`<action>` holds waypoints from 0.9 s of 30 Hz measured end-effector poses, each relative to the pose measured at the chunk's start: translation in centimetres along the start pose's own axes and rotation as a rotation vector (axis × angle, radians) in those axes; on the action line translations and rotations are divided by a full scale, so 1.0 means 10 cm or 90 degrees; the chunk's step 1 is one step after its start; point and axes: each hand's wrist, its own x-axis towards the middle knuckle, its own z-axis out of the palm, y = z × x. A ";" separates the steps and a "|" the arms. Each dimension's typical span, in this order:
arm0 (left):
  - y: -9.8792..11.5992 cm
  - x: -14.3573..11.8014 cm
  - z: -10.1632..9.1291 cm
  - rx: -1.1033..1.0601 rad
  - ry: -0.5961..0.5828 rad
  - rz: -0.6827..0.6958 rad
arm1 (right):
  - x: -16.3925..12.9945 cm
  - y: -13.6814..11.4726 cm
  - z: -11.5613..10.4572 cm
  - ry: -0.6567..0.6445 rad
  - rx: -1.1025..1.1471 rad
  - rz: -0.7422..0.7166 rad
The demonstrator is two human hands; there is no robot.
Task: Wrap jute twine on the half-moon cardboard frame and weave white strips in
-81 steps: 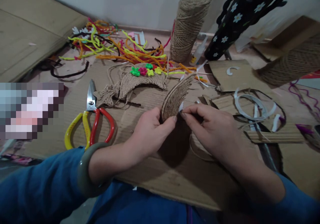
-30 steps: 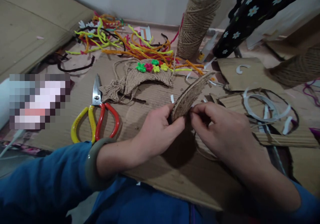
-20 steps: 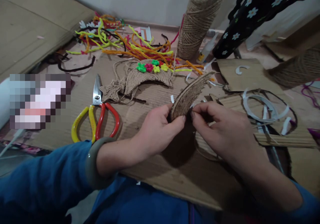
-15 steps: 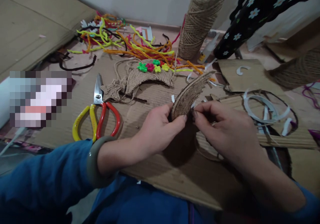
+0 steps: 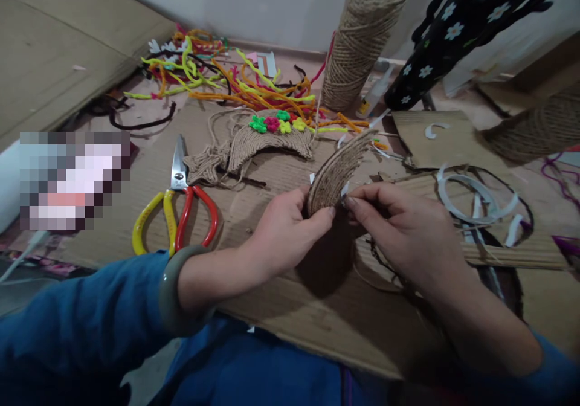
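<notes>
My left hand [image 5: 287, 231] is closed on the lower end of a curved, crescent-like piece wrapped in jute twine [image 5: 338, 170], which stands tilted up and to the right. Close to its right edge, my right hand [image 5: 403, 225] pinches with thumb and forefinger; a small whitish bit shows at the fingertips, too small to name. Behind them lies another twine-covered crescent [image 5: 263, 145] carrying small green, pink, red and yellow flowers [image 5: 278, 122]. A twine star [image 5: 208, 164] sits at its left, beside scissors [image 5: 179, 179] with one yellow and one red handle.
Fuzzy coloured stems [image 5: 254, 89] are heaped at the back. A twine spool [image 5: 357, 43], a small glue bottle [image 5: 374, 95] and a black flowered object [image 5: 448, 37] stand behind. Rolled white tape [image 5: 475, 197] and cardboard scraps [image 5: 446, 140] lie right.
The twine crescent in my left hand has turned slightly, showing more of its ridged face. My right fingertips have shifted a little left, staying by its edge.
</notes>
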 end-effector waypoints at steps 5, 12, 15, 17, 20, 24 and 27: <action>-0.02 -0.01 0.00 0.061 0.013 0.030 | 0.00 -0.02 0.01 0.021 -0.051 -0.013; 0.00 -0.02 0.02 0.095 0.019 0.039 | 0.00 -0.05 0.02 0.007 -0.075 0.013; 0.00 -0.02 0.02 0.064 0.010 0.025 | 0.01 -0.06 0.01 0.007 -0.051 0.031; 0.00 -0.02 0.02 0.037 0.002 0.014 | 0.02 -0.07 0.00 0.012 -0.033 0.032; 0.01 -0.02 0.03 0.002 -0.005 0.001 | 0.03 -0.07 -0.02 0.008 -0.008 0.029; 0.04 -0.01 0.03 -0.017 -0.004 0.002 | 0.03 -0.06 -0.02 -0.002 0.012 0.032; 0.07 -0.01 0.02 -0.036 -0.006 -0.012 | 0.03 -0.07 -0.01 -0.019 0.010 0.022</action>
